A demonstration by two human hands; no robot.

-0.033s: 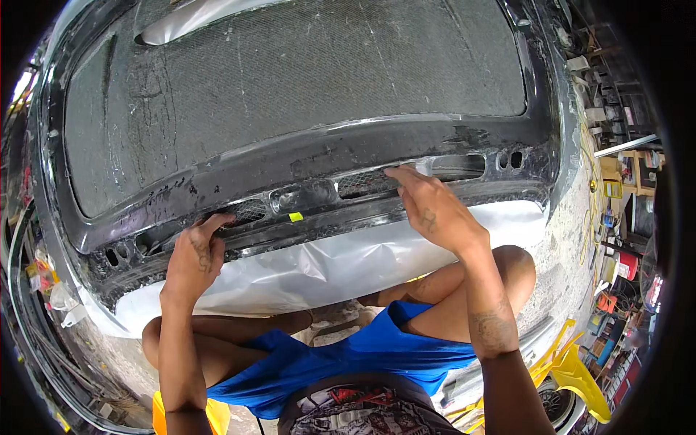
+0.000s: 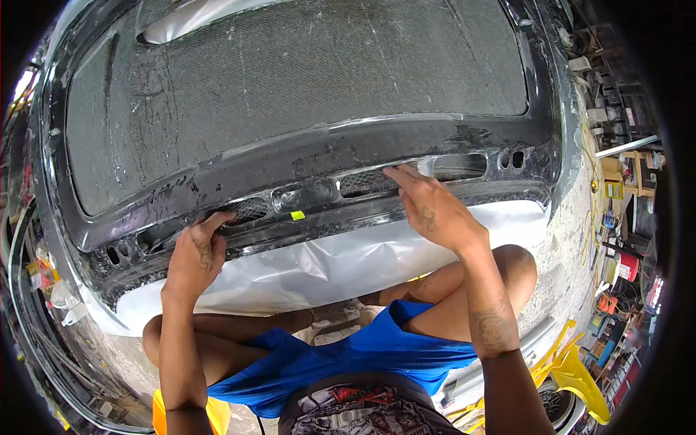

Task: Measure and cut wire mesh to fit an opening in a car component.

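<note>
Touching slots (image 2: pixel 360 183) in panel (image 2: pixel 304 148), left hand (image 2: pixel 196 250) at 9 o'clock, right hand (image 2: pixel 433 210) at 3; both curled, can't tell if gripping. Panel at 12 o'clock, yellow tag (image 2: pixel 297 215) between hands.

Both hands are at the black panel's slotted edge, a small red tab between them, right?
No: the tab is yellow-green, not red, in the head view. It does lie between left hand and right hand, both at the black panel.
</note>
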